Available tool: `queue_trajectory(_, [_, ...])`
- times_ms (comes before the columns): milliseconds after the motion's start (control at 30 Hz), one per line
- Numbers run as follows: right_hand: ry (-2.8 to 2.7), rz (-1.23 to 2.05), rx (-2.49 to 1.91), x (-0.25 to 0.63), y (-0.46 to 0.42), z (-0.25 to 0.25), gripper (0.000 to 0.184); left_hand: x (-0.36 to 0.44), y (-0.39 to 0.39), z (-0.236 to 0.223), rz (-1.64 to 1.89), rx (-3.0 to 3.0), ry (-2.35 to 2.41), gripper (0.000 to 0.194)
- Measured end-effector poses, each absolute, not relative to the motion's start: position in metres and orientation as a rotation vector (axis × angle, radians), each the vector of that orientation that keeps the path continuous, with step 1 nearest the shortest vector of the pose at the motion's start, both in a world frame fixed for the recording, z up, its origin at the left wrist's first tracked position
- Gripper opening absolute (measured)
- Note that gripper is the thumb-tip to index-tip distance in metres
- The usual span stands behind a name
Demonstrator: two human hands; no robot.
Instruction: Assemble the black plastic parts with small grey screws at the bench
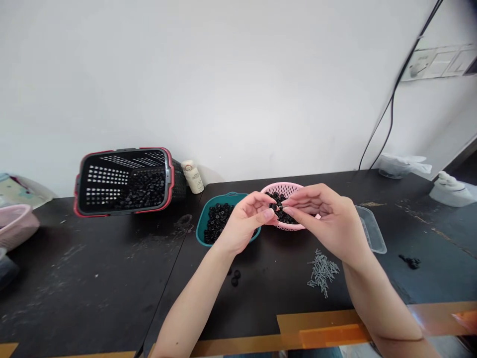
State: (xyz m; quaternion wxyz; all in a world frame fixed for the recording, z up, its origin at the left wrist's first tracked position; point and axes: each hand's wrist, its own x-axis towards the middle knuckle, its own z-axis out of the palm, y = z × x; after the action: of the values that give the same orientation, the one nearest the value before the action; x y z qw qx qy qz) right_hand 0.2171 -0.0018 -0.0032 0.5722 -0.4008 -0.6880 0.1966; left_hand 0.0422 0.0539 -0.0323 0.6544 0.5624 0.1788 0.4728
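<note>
Between the thumb and fingers of my left hand (248, 219) is a small round black part (274, 206). My right hand (328, 219) pinches a thin metal screw (283, 207), its end close to the black part; whether it has entered a hole I cannot tell. Both hands are raised above a pink basket (283, 186) of black parts, which they partly cover. Beside my left hand stands a teal basket (201, 226) full of black ring-shaped pieces. A heap of screws (323, 272) lies on the table below my right hand.
A large black basket with a red rim (76, 191) leans at the left, black parts inside. Nearby are a white bottle (193, 176), a clear plastic lid (372, 231), loose black pieces (235, 278) and a small black cluster (412, 262). Orange tape (331, 336) runs along the front edge.
</note>
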Motion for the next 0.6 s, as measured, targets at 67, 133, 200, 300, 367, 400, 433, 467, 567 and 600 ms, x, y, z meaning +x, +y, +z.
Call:
queue_trajectory(67, [-1.659, 0.409, -0.945, 0.2179, -0.0028, -0.0045, 0.014, 0.0426, 0.0546, -0.0329, 1.078, 1.303, 0.432, 0.021])
queue_trajectory(133, [-1.678, 0.329, -0.951, 0.2184, -0.0030, -0.0068, 0.012, 0.0436, 0.0550, -0.0339, 1.077, 1.333, 0.449, 0.021])
queue_trajectory(200, [-1.688, 0.239, -0.963, 0.2188, -0.0028, -0.0086, 0.011, 0.0447, 0.0551, -0.0349, 1.072, 1.358, 0.464, 0.022])
queue_trajectory(300, [-1.740, 0.155, -0.989, 0.2197, -0.0027, -0.0087, 0.014, 0.0452, 0.0553, -0.0358, 1.074, 1.387, 0.490, 0.021])
queue_trajectory(367, [-1.782, 0.114, -1.001, 0.2206, -0.0032, -0.0079, 0.017, 0.0446, 0.0556, -0.0358, 1.082, 1.404, 0.503, 0.021])
queue_trajectory(400, [-1.801, 0.091, -1.006, 0.2209, -0.0037, -0.0077, 0.018, 0.0441, 0.0557, -0.0356, 1.087, 1.414, 0.508, 0.021])
queue_trajectory(433, [-1.818, 0.069, -1.011, 0.2211, -0.0043, -0.0078, 0.018, 0.0436, 0.0559, -0.0353, 1.089, 1.426, 0.515, 0.021])
queue_trajectory(467, [-1.836, 0.048, -1.018, 0.2209, -0.0050, -0.0083, 0.017, 0.0431, 0.0560, -0.0350, 1.089, 1.439, 0.525, 0.020])
queue_trajectory(567, [-1.876, -0.040, -1.046, 0.2192, -0.0064, -0.0108, 0.014, 0.0422, 0.0559, -0.0340, 1.078, 1.456, 0.564, 0.020])
queue_trajectory(600, [-1.879, -0.074, -1.053, 0.2186, -0.0061, -0.0115, 0.013, 0.0421, 0.0556, -0.0336, 1.076, 1.447, 0.576, 0.020])
